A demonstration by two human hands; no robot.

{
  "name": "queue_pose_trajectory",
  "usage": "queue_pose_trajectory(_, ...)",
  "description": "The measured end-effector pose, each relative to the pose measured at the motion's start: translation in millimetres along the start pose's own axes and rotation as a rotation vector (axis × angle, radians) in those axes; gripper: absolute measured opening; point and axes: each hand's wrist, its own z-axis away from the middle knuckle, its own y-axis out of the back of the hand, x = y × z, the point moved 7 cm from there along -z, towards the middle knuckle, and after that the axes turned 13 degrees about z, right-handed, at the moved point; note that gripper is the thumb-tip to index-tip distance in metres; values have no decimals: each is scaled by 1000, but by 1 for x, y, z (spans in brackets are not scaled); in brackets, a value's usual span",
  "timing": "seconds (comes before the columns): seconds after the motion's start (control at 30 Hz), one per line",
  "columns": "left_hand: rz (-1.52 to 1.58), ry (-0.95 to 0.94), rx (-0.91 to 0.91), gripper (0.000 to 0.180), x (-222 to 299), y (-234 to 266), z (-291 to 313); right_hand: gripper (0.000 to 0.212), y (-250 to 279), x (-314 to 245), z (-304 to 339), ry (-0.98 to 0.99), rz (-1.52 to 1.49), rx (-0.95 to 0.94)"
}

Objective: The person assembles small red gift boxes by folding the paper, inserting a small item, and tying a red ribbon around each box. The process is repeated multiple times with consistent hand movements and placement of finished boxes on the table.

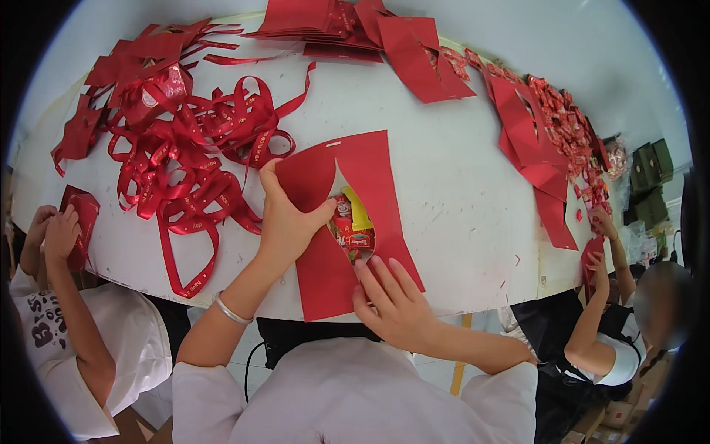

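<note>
A red folded paper gift box [373, 166] lies slightly tilted on the table in front of me. Through the leaf-shaped opening in its middle show wrapped candies [358, 240], mostly red, and a yellow packet [357, 210]. My left hand [287, 214] grips the box's left side, thumb on the edge of the opening and fingers partly hidden behind the paper. Resting on the lower right part is my right hand [394, 307], fingers stretched out, its fingertips at the bottom of the opening. Whatever lies deeper inside is hidden.
Tangled red ribbon [177, 185] covers the table's left part. Flat red paper boxes lie in stacks [325, 22] at the back and right [529, 133]. Candies [562, 118] are heaped along the right edge. Co-workers handle red boxes at left [81, 214] and right [589, 266].
</note>
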Motion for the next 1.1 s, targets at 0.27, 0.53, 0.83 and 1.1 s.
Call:
queue_pose_trajectory(0.27,235,211,-268,55,7,3,14,37,7,37,-13,-142,-166,23)
queue_pose_trajectory(0.53,297,241,-363,48,3,2,21,66,8,47,-18,-4,-56,-218)
queue_pose_trajectory(0.83,275,234,-347,50,-2,-1,17,68,2,55,-13,80,-104,-199)
queue_pose_trajectory(1.1,335,192,-356,41,3,0,14,46,-6,79,1,-138,-426,68)
